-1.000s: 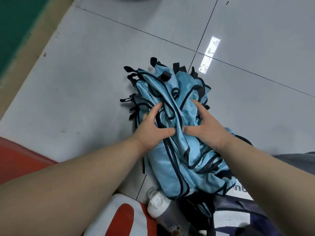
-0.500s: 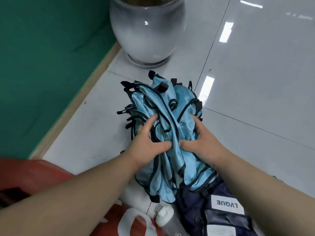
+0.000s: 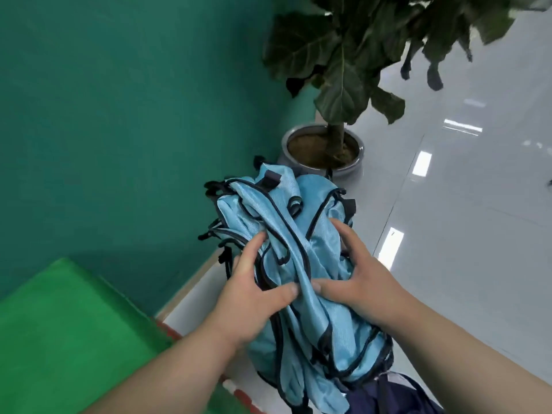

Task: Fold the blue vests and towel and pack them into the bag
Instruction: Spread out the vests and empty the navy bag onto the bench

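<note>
- Both hands grip the bundle of blue vests (image 3: 298, 234): left hand (image 3: 254, 297) and right hand (image 3: 358, 282) have thumbs nearly meeting on top and fingers wrapped round its sides.
- A second ago that bundle lay pressed flat on the floor (image 3: 463, 264); now it is raised, in front of the green wall.
- To my eye the gathering is done and packing comes next.
- Only a corner of the navy bag (image 3: 397, 395) shows, just under the bundle's lower end; I cannot tell what it holds.
- No towel in sight.
- Behind, the plant pot (image 3: 322, 150) holds soil and a leafy plant.
</note>
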`<state>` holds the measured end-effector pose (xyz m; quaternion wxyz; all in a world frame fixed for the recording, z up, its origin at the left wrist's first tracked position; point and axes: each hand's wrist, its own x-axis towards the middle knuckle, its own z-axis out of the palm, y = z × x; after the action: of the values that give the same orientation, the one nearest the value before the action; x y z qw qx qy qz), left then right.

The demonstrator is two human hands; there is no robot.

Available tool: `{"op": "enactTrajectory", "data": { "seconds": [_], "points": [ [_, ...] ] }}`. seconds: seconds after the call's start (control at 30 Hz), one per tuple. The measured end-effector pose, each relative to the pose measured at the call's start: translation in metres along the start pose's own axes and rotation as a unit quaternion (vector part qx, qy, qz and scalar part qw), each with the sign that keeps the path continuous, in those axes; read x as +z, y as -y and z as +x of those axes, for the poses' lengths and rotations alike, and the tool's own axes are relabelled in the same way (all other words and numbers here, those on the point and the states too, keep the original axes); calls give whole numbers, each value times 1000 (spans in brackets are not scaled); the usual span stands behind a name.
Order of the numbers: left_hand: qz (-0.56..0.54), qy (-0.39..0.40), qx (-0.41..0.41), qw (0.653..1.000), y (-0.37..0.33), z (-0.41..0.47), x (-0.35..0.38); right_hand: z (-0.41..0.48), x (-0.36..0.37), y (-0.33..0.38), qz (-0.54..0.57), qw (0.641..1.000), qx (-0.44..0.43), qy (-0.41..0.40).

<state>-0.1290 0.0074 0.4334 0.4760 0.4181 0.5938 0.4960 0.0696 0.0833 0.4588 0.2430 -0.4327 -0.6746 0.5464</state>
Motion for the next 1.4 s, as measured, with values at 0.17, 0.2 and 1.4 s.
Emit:
{"op": "enactTrajectory", "data": {
  "seconds": [0.17,0.2,1.4],
  "points": [
    [-14,-60,34,998,-78,-71,-71,-17,50,104,4,997,-56,44],
    [-14,-75,41,996,-90,-84,-86,-20,62,121,8,996,-65,54],
    [123,-371,-155,907,83,-327,-383,-30,492,122,-149,927,-102,328]
  ]
}}
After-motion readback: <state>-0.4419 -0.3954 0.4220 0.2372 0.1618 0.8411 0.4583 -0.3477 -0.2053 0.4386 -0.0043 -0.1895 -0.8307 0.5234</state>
